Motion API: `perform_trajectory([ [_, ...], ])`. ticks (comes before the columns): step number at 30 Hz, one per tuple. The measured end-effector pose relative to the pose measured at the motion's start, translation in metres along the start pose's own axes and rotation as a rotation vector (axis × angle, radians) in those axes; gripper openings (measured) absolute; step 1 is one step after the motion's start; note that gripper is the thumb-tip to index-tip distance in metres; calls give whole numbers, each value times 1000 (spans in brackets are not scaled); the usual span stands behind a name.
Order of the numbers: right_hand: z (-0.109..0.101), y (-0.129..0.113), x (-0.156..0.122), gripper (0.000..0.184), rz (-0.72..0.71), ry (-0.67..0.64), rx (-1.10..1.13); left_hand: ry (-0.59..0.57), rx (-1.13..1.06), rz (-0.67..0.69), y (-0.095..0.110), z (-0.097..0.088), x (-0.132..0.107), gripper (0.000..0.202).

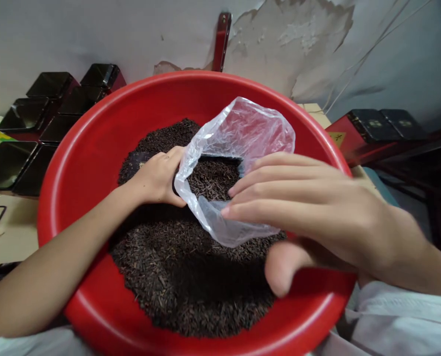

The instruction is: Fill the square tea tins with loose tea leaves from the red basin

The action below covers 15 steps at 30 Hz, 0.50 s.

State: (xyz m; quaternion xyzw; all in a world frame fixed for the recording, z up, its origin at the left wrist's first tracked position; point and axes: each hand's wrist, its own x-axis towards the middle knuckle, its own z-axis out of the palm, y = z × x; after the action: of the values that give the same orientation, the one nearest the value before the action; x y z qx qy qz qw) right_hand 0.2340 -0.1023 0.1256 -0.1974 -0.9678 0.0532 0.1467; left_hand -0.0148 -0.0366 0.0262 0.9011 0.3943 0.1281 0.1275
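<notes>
A large red basin (pixel 81 133) holds a heap of dark, twisted loose tea leaves (pixel 161 282). Over the heap, my left hand (pixel 163 175) grips the left side of a dark tin, mostly hidden, whose black edge shows by the thumb. A clear plastic bag (pixel 265 123) lines the tin and flares out over its rim. Tea leaves lie inside the bag. My right hand (pixel 302 202) is open with fingers stretched and thumb apart, its fingertips at the right side of the bag's mouth; whether they touch it I cannot tell.
Several black-topped tins (pixel 23 113) stand left of the basin, and two dark-topped red tins (pixel 376 126) stand at the right. Behind the basin, a narrow red tin-like piece (pixel 221 42) leans on the peeling wall (pixel 287 44). Cardboard (pixel 15 227) lies at the lower left.
</notes>
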Motion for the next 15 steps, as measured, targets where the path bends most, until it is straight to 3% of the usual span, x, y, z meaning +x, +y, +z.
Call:
perform_trajectory([
  [3, 19, 9, 12, 61, 125, -222, 124, -34, 39, 55, 7, 0, 0, 88],
  [5, 31, 16, 18, 53, 240, -399, 183, -50, 65, 89, 11, 0, 0, 85],
  [7, 39, 20, 21, 42, 331, -482, 192, -69, 83, 110, 14, 0, 0, 84],
  [9, 42, 22, 21, 37, 389, -444, 133, -81, 89, 107, 14, 0, 0, 84],
  [12, 40, 22, 20, 32, 422, -287, 94, -70, 65, 90, 11, 0, 1, 87],
  [15, 33, 20, 18, 32, 341, -134, 164, -59, 32, 85, 8, -1, 1, 87],
])
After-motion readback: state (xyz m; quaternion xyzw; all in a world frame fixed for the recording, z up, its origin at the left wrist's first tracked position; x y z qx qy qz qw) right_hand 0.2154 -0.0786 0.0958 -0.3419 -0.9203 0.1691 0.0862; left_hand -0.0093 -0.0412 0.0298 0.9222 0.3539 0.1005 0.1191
